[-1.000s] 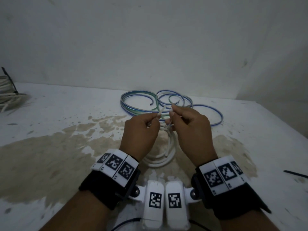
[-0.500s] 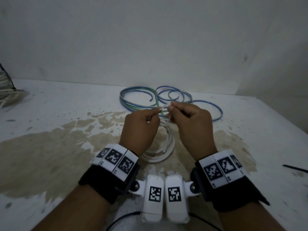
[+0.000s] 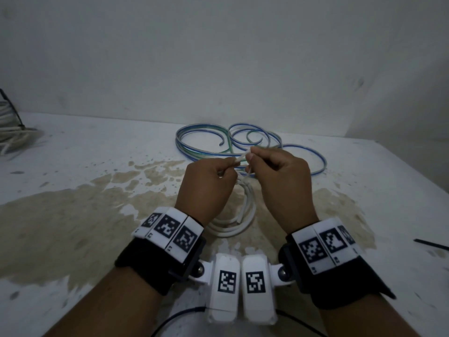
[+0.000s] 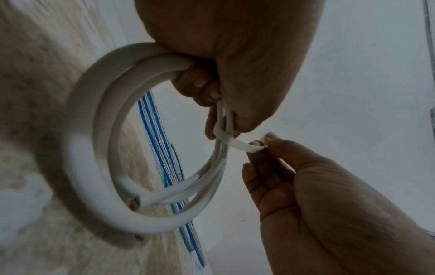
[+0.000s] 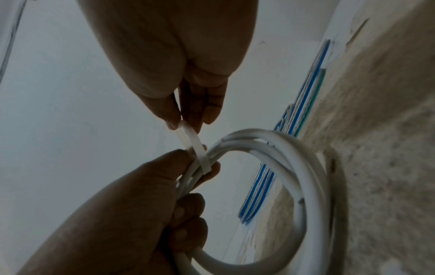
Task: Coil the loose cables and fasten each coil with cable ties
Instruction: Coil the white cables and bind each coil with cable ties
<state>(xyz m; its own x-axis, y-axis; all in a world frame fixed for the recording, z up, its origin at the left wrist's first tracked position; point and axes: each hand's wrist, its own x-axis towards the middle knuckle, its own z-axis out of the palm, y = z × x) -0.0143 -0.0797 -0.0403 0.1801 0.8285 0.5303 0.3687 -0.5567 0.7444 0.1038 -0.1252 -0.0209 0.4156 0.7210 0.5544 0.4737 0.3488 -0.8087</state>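
We grip the white cable coil (image 4: pixel 98 148) above the table (image 3: pixel 73 166) in our left hand (image 3: pixel 206 188); our right hand (image 3: pixel 279 181) pinches the cable tie (image 4: pixel 235 144) looped round it. If that pinch slips, the tie may spring free, loosening the turns

2 hands meet over a coil at the middle of the counter (image 3: pixel 97 147).

The coiled cable (image 3: pixel 243 215) hangs between the left hand (image 3: pixel 206 186) and the right hand (image 3: pixel 281 181), its lower loops on the counter just before the wrists. A cable tie (image 4: pixel 237 145) wraps its strands between the 2 hands. Behind them lie loose cables (image 3: pixel 218 142), near the wall (image 3: pixel 218 57). Another bundle of cable (image 3: pixel 9 132) sits at the far left edge, and a thin strip (image 3: pixel 432 244) at the right edge.
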